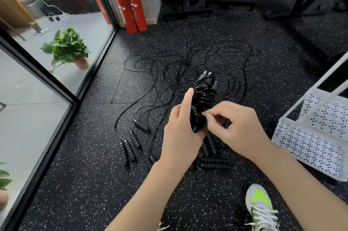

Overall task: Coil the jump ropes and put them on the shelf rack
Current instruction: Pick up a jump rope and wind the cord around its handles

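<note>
A black jump rope bundle (202, 97), its cord wound round the two handles, is upright in front of me. My left hand (180, 133) grips its lower part, index finger stretched up along the coils. My right hand (237, 127) pinches the cord at the bundle's right side. Several loose jump ropes (188, 65) lie tangled on the speckled floor beyond, their ribbed handles (131, 146) lying near my hands. The white perforated shelf rack (310, 136) stands at the right.
Two red fire extinguishers (130, 8) stand against the far wall. A glass partition with a black frame (62, 87) runs along the left, with a potted plant (67, 48) behind it. Exercise machine bases (207, 7) are at the back. My shoe (260, 204) is at lower right.
</note>
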The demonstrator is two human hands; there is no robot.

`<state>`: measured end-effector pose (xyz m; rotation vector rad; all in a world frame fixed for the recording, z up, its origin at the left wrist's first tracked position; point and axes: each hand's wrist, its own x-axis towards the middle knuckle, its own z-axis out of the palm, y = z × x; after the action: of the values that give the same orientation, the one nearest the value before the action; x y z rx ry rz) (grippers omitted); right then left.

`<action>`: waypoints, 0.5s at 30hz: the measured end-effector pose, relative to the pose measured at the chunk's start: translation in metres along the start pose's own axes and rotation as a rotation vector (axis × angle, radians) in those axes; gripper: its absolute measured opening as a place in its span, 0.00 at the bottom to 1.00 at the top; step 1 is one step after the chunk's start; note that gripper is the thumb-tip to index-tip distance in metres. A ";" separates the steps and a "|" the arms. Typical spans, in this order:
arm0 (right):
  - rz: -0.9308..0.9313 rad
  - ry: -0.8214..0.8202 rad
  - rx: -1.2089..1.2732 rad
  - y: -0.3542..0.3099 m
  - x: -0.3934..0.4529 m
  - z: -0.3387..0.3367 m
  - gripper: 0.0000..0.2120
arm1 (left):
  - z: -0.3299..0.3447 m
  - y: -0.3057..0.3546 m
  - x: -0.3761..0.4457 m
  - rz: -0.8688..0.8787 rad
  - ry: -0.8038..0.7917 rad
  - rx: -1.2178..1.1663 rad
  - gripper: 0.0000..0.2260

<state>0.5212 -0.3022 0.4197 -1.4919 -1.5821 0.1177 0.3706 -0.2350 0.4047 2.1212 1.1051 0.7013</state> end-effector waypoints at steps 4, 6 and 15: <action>0.167 -0.106 -0.014 0.001 0.006 -0.009 0.04 | 0.000 -0.001 0.002 0.029 -0.043 0.007 0.42; 0.171 -0.151 -0.009 0.003 0.006 -0.010 0.05 | 0.003 -0.002 0.002 0.038 -0.054 0.014 0.42; 0.244 -0.381 -0.035 0.013 0.008 -0.016 0.06 | 0.005 -0.012 0.005 0.065 -0.124 0.030 0.37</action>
<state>0.5421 -0.3000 0.4253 -1.7619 -1.6930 0.5433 0.3712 -0.2269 0.3935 2.2032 0.9892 0.5773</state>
